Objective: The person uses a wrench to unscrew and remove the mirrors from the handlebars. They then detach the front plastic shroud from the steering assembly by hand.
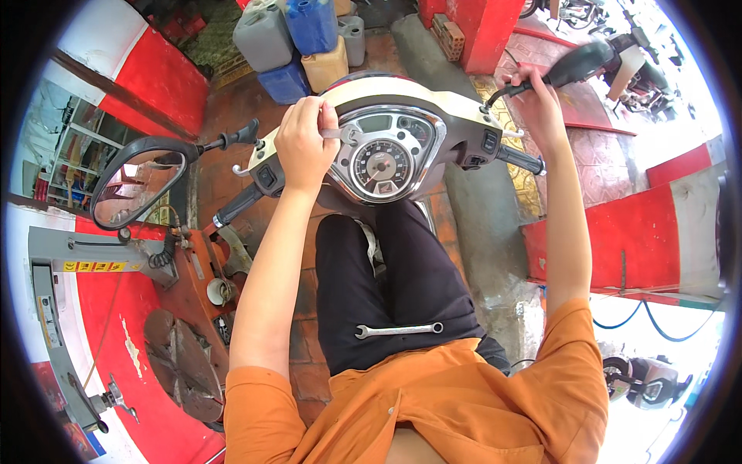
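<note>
- Red-painted walls (166,66) flank the scooter (384,94).
- Left grip (304,143) holds a metal tool (332,134) over the dashboard (381,166).
- Right grip (539,97) closes round a mirror's (581,63) stem (506,90) (likely stiff, glass fragile) beside the handlebar (519,158): probably the best hold.

Head view: left fisheye of the worn pair. From where I'm standing, it sits above the wearer's orange shirt (402,410), aimed steeply down and forward. Near the left hand (305,143) and right hand (533,100); scooter dashboard (382,158) between them, lap (406,282) below both. Reaches past the hands to jerrycans (313,27). Straight edges bend, corners dark.
</note>
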`<state>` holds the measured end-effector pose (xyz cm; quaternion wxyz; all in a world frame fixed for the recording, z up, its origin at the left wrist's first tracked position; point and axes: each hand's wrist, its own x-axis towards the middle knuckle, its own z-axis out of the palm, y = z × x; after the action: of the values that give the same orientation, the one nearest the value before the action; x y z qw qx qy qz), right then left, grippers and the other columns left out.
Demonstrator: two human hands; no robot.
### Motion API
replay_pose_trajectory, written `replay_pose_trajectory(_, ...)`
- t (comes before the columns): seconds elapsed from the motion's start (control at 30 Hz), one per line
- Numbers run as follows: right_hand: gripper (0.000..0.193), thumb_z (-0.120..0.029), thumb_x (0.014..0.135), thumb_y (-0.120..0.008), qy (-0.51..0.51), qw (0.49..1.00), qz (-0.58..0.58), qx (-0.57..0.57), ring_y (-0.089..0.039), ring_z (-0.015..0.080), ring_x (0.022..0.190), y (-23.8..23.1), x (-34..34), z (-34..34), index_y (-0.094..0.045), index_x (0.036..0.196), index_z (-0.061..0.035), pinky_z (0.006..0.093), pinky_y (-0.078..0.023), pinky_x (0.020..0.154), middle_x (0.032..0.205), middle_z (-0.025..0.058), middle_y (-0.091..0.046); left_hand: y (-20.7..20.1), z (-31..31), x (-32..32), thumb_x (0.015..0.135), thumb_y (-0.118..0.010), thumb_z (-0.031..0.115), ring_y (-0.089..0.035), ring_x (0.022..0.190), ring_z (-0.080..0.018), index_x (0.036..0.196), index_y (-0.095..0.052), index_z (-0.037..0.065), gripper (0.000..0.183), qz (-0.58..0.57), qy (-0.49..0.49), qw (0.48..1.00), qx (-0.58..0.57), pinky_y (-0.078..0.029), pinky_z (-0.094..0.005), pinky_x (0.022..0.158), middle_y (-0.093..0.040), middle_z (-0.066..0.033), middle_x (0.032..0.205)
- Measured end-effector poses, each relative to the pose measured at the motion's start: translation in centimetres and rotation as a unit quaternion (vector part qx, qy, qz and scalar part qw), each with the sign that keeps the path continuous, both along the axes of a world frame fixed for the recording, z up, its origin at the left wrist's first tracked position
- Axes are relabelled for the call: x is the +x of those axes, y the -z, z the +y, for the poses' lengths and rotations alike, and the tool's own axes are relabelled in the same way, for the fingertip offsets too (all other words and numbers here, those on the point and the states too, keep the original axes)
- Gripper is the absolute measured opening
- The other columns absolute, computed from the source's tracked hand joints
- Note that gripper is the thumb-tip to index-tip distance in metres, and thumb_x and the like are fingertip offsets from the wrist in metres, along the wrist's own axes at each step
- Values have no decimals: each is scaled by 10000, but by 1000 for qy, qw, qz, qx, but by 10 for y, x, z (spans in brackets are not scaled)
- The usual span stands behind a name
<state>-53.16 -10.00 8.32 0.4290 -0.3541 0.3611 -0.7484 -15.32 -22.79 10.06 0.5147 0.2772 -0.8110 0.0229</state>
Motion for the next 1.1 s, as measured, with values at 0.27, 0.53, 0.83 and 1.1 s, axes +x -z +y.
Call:
replay_pose_trajectory(0.27, 237, -92, 852, -737, 282, 729, 622, -35, -682, 200, 896, -46, 45, 37, -704, 1084, -57, 345, -529, 808, 958, 83, -708, 0, 0, -6, 905, -616, 90, -601, 720, -325, 845, -572, 48, 86, -8, 4, 1000, -2, -481, -437, 645, -590, -112, 756)
replay_pose_trajectory(0.53, 275, -225, 918, -652, 98, 852, 498, 127, -676, 161, 797, -37, -3, -67, -645, 1109, -27, 321, -516, 706, 908, 59, -722, 3, -2, -9, 930, -605, 117, -588, 700, -314, 848, -582, 44, 111, -16, 3, 1000, 21, -472, -429, 632, -593, -105, 756)
replay_pose_trajectory(0.83, 312, -146, 1010, -587, 79, 992, 99, 28, -643, 223, 1129, -29, 37, 34, -553, 1286, -3, 347, -483, 1010, 1141, 106, -688, -2, 1, -1, 912, -623, 87, -602, 706, -308, 838, -572, 45, 99, -7, -9, 1000, 22, -480, -422, 630, -590, -105, 743)
replay_pose_trajectory(1.1, 315, -246, 926, -639, 167, 696, 697, 57, -683, 245, 994, -65, 37, 17, -632, 1099, 16, 372, -536, 863, 1049, 140, -715, 0, 0, -7, 917, -616, 89, -594, 698, -313, 835, -570, 51, 101, -12, -12, 1000, 18, -475, -425, 625, -588, -102, 735)
